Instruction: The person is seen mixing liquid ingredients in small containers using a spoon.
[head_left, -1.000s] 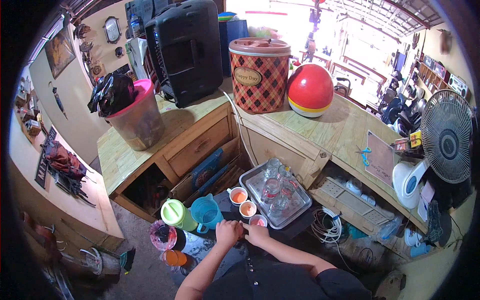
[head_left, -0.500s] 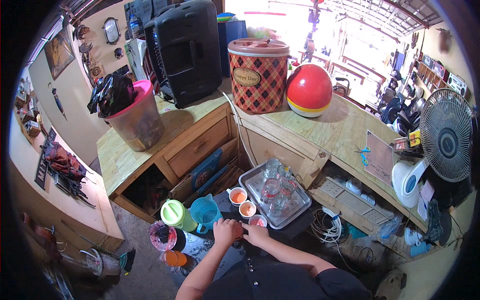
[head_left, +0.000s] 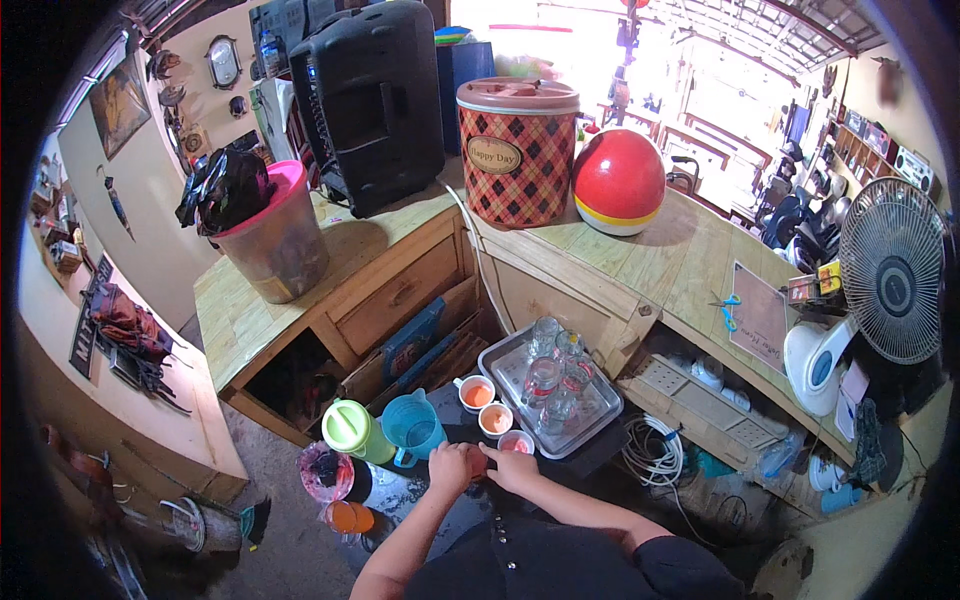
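My left hand is closed at the dark table's near edge, fingers curled against a small reddish thing, which the hands mostly hide. From the other side my right hand meets it with bent fingers, the index finger toward the left hand. Just beyond the right hand is a white cup with pinkish contents. Two more white cups, a middle one and a far one with a handle, hold orange contents. A blue translucent pitcher stands beyond my left hand, beside a light-green lidded jug.
Several clear glasses stand on a metal tray at the right. Orange-filled glasses and a plastic-wrapped container sit at the left. Behind rises a wooden counter with a speaker, cooler and fan. A white coiled cable lies right.
My hands have shifted slightly apart, and more of the reddish thing shows between them. The cups, pitcher and tray stay in place.
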